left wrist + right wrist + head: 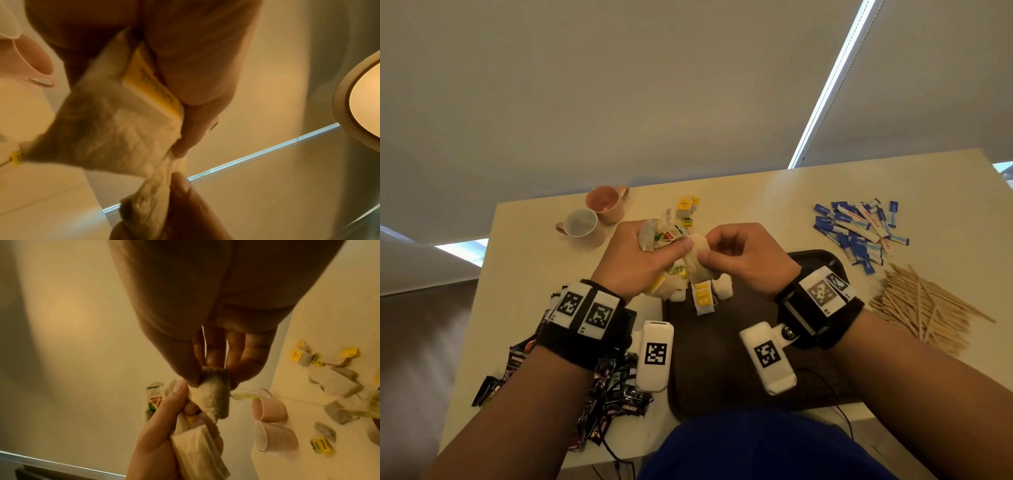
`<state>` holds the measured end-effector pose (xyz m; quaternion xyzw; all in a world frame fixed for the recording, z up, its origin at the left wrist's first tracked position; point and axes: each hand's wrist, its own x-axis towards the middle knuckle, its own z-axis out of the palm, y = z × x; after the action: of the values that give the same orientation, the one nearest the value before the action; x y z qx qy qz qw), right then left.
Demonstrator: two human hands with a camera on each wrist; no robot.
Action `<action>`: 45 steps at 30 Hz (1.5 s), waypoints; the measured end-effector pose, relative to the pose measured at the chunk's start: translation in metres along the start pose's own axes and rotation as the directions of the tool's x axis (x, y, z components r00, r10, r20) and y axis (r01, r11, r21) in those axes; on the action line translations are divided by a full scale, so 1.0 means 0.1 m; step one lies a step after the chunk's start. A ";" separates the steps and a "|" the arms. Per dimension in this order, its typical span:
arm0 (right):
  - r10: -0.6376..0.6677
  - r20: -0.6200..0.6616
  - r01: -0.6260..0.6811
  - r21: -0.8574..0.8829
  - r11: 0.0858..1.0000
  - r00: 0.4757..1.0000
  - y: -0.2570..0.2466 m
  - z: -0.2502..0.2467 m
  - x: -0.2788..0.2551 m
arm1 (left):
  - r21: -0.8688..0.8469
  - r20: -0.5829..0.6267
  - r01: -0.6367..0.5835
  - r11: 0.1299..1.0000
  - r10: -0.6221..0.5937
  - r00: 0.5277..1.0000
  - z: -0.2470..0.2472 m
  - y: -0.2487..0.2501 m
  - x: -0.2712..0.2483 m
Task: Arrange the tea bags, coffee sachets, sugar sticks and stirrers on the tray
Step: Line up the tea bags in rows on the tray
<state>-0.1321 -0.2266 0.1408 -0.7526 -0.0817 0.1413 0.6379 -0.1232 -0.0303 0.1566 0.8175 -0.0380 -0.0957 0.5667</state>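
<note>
While both hands work above the table, findings run as follows.
Tray (808, 260): dark, under the wrists; a few tea bags (703, 298) already lie on it.
Left hand (640, 253): raised, fingers curled round a bunch of bags.
Right hand (736, 250): thumb and fingertips pinching one bag (213, 392) from the bunch.
Handling: judged light, soft, tearable; hold paper edge, gently.

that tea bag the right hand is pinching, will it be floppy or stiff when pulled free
Probably floppy: the tea bag bends and sags between the right hand and left hand. Likely very light, since a fingertip pinch carries it. Its thin paper looks crumpled, so a hard tug might tear it.
</note>
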 end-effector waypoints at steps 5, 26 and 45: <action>-0.061 -0.157 0.052 -0.059 0.997 0.986 0.06 -0.02 -0.02 | 0.004 -0.182 -0.036 0.999 0.036 0.983 0.12 0.05 -0.02; -0.152 -0.036 0.139 -0.230 0.963 0.988 0.01 -0.49 -0.25 | -0.231 -0.269 -0.004 0.973 -0.060 0.961 0.75 0.45 -0.28; -0.152 -0.080 0.144 -0.103 0.984 0.985 -0.10 -0.35 -0.28 | -0.026 -0.305 -0.091 0.995 0.079 0.949 0.26 0.41 -0.12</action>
<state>-0.1465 -0.2660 0.1584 -0.7799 -0.1160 0.0561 0.6125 -0.1383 -0.0665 0.1873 0.8087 0.0162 0.0549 0.5855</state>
